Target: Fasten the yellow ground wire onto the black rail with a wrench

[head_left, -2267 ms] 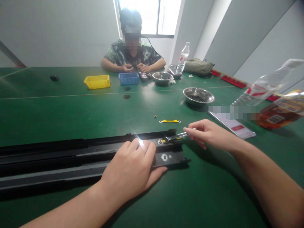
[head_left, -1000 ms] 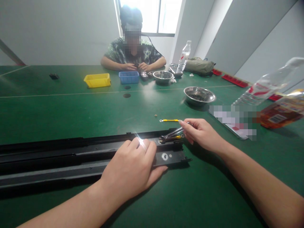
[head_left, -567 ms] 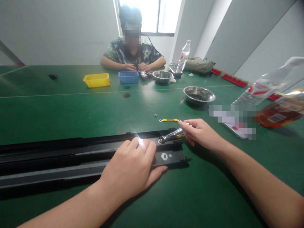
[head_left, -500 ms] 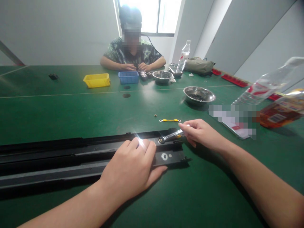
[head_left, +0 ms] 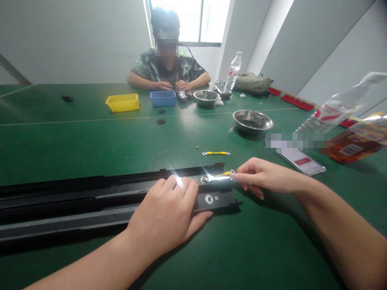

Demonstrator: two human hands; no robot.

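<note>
Left hand (head_left: pixel 169 215) pressed open-palmed on the long black rail (head_left: pixel 75 201); just beyond, the right hand (head_left: pixel 263 177) pinches a small wrench (head_left: pixel 216 178) seated on the nut (head_left: pixel 204 179) at the rail's end, apparently mid-turn. A further swing calls for the rail pinned flat.

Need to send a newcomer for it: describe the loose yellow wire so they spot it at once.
On the green table, find the long black rail along the near side. Just beyond its right end, past the right hand holding the wrench, lies a yellow wire. Metal rings cap both ends, and it lies free, unlike the second wire at the wrench.
</note>
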